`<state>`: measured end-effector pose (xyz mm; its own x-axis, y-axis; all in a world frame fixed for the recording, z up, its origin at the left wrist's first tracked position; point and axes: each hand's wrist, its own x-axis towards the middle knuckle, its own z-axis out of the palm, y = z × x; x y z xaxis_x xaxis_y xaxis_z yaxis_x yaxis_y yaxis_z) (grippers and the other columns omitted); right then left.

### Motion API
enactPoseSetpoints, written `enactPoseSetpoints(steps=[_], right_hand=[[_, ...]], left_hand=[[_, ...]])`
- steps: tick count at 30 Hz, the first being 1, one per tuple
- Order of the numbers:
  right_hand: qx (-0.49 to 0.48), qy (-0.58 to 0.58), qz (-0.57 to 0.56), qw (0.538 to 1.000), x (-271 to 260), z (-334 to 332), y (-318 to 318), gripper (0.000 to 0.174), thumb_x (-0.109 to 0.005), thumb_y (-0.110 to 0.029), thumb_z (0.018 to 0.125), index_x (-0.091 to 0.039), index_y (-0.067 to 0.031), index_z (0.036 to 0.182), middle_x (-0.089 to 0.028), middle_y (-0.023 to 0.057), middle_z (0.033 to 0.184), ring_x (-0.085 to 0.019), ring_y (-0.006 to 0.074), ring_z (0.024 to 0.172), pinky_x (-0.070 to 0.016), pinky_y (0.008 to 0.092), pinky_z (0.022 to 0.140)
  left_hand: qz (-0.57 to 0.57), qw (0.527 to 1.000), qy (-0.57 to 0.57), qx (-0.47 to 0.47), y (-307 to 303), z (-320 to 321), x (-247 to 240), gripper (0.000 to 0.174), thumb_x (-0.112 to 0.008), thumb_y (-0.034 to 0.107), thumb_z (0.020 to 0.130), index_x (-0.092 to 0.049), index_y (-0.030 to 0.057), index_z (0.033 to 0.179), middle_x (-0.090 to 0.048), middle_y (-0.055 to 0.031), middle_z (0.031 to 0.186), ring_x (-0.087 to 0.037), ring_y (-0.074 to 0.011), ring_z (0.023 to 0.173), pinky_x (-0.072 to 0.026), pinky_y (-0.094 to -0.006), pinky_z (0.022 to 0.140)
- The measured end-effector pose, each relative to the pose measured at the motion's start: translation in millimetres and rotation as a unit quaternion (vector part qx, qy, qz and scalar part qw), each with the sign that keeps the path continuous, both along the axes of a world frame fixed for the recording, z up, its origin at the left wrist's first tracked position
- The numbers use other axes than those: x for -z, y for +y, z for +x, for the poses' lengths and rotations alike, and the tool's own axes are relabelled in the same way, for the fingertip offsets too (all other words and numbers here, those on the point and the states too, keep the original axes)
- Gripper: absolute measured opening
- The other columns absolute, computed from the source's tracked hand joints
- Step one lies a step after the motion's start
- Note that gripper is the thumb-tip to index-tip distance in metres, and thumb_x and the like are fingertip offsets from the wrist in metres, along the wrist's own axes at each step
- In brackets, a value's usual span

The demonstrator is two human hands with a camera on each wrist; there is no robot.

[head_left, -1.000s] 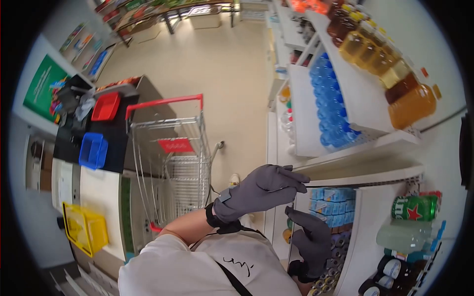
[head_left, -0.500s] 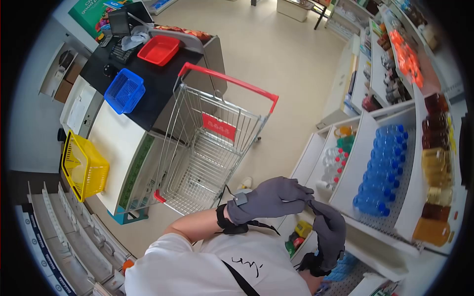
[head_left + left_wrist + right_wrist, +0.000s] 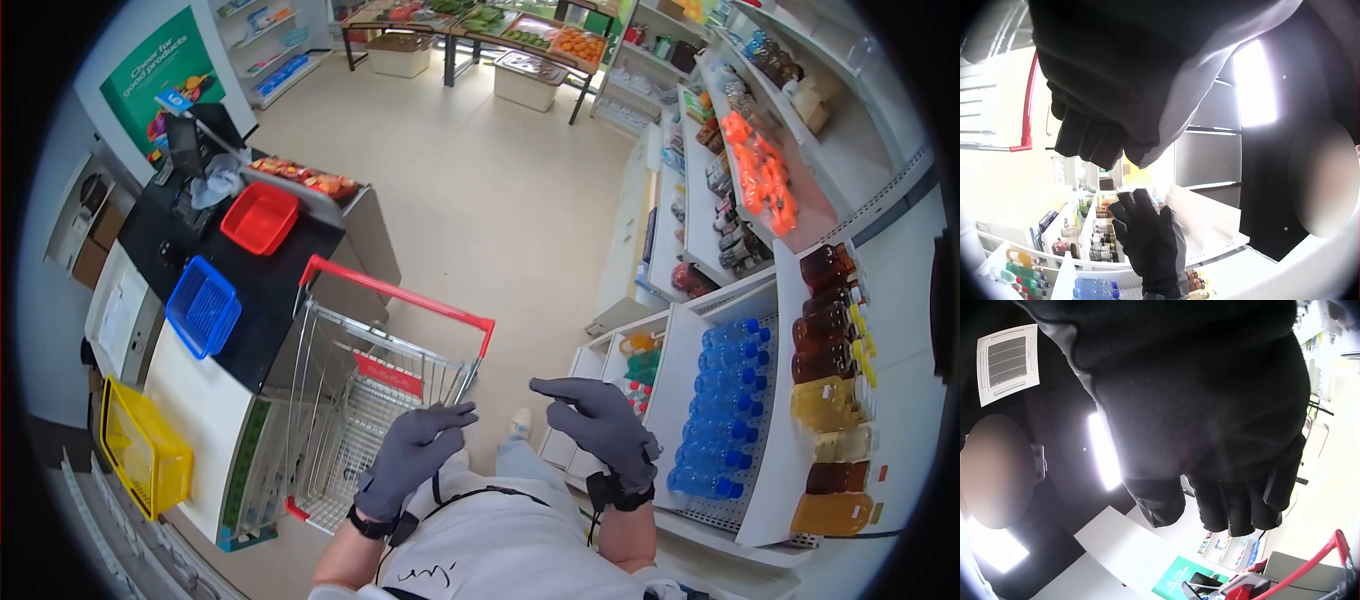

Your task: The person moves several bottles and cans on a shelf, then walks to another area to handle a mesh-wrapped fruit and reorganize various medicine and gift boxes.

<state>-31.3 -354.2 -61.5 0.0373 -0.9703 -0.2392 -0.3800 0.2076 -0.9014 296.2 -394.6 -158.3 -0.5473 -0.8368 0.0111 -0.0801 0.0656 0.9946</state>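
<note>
Both hands wear grey gloves and are raised in front of the body, apart from each other. My left hand [image 3: 415,455] overlaps the near side of the shopping cart [image 3: 385,300] in the head view, its fingers loosely extended toward the right hand. My right hand [image 3: 600,425] hovers left of the shelf of blue bottles [image 3: 720,410], fingers pointing left. Neither holds anything. In the left wrist view the left glove [image 3: 1116,75] fills the top, with the right glove [image 3: 1150,240] below it. The right wrist view has the right hand's fingers [image 3: 1238,506] hanging loosely.
A checkout counter [image 3: 290,300] stands left, bearing a red basket [image 3: 260,218] and a blue basket [image 3: 203,307]. A yellow basket [image 3: 145,450] is at its near end. Amber and dark bottles [image 3: 835,400] line the right shelf. Produce tables [image 3: 500,60] stand far back.
The hands, close together at the right wrist half a second ago, have separated; the left moved left, the right is now upright. The head view has turned, showing more of the floor ahead.
</note>
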Motion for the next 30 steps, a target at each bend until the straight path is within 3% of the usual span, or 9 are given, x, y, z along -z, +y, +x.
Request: enactPoseSetpoints(steps=[2,4,5,9,12,18,21,24,30], right_hand=[[-0.005,-0.003,-0.010,1.000,2,-14,-26,0.045,-0.080,-0.018,0.107,-0.082,-0.0048,0.150,-0.087,0.0123,0.119,-0.074,0.0124,0.092,-0.0599,0.0310,0.085],[-0.031,-0.012,-0.022,0.999,4,-34,-54,0.045,-0.079,-0.016,0.107,-0.083,-0.0066,0.150,-0.085,0.0054,0.107,-0.064,0.0057,0.077,-0.0541,0.0278,0.072],[-0.029,-0.012,-0.032,0.999,11,-49,-69,0.045,-0.079,-0.016,0.107,-0.083,-0.0066,0.150,-0.085,0.0054,0.107,-0.064,0.0057,0.077,-0.0541,0.0278,0.072],[-0.064,-0.017,-0.206,0.976,28,-115,-118,0.045,-0.080,-0.019,0.108,-0.083,-0.0089,0.151,-0.083,0.0024,0.101,-0.062,0.0046,0.073,-0.0527,0.0275,0.068],[-0.008,-0.065,-0.058,0.996,-19,-159,-162,0.043,-0.079,-0.021,0.111,-0.083,-0.0091,0.152,-0.078,-0.0018,0.093,-0.060,0.0033,0.072,-0.0513,0.0263,0.067],[0.018,-0.098,-0.125,0.987,-28,-242,-223,0.043,-0.079,-0.022,0.112,-0.082,-0.0084,0.153,-0.073,-0.0046,0.087,-0.058,0.0022,0.071,-0.0490,0.0250,0.066],[0.026,-0.106,-0.108,0.988,-13,-270,-242,0.043,-0.080,-0.021,0.112,-0.082,-0.0075,0.153,-0.073,-0.0045,0.088,-0.058,0.0021,0.072,-0.0484,0.0247,0.066],[0.040,-0.078,-0.042,0.995,0,-294,-258,0.044,-0.082,-0.026,0.112,-0.083,-0.0054,0.151,-0.083,0.0025,0.097,-0.065,0.0052,0.079,-0.0542,0.0275,0.073],[0.059,-0.071,-0.056,0.994,18,-328,-316,0.041,-0.080,-0.021,0.113,-0.083,-0.0070,0.151,-0.080,-0.0028,0.099,-0.060,0.0024,0.077,-0.0489,0.0244,0.068]], left_hand=[[0.034,0.998,-0.016,-0.043,-1,-11,-1,0.027,-0.077,0.006,0.106,-0.088,-0.0011,0.130,-0.088,-0.0175,0.138,-0.081,-0.0250,0.132,-0.0587,-0.0427,0.118],[0.110,0.990,0.004,-0.092,-7,-29,-6,0.014,-0.077,0.005,0.106,-0.085,-0.0036,0.114,-0.088,-0.0200,0.136,-0.080,-0.0271,0.137,-0.0582,-0.0424,0.119],[0.147,0.982,0.013,-0.115,-15,-41,-7,0.011,-0.078,0.005,0.106,-0.083,-0.0048,0.106,-0.088,-0.0212,0.136,-0.079,-0.0281,0.139,-0.0579,-0.0422,0.119],[0.111,0.987,0.021,-0.118,-54,-98,-6,0.010,-0.076,0.000,0.107,-0.085,-0.0033,0.109,-0.088,-0.0210,0.135,-0.080,-0.0296,0.138,-0.0589,-0.0422,0.117],[0.079,0.990,0.024,-0.115,-99,-155,-26,0.011,-0.076,0.001,0.108,-0.086,-0.0016,0.109,-0.088,-0.0200,0.135,-0.079,-0.0301,0.140,-0.0587,-0.0434,0.118],[0.043,0.998,0.005,-0.043,-181,-262,-57,0.015,-0.074,0.001,0.109,-0.087,-0.0026,0.117,-0.086,-0.0194,0.141,-0.077,-0.0282,0.141,-0.0576,-0.0423,0.122],[0.034,0.998,0.045,-0.027,-211,-294,-42,0.015,-0.073,0.001,0.110,-0.085,-0.0031,0.117,-0.085,-0.0203,0.142,-0.077,-0.0298,0.141,-0.0573,-0.0433,0.124],[0.079,0.995,0.061,-0.016,-243,-317,-37,0.016,-0.073,0.001,0.111,-0.085,-0.0029,0.120,-0.085,-0.0198,0.142,-0.077,-0.0295,0.141,-0.0584,-0.0426,0.123],[0.130,0.989,0.068,-0.014,-329,-354,-11,0.020,-0.073,0.002,0.111,-0.086,-0.0023,0.126,-0.086,-0.0182,0.142,-0.078,-0.0263,0.139,-0.0601,-0.0393,0.120]])
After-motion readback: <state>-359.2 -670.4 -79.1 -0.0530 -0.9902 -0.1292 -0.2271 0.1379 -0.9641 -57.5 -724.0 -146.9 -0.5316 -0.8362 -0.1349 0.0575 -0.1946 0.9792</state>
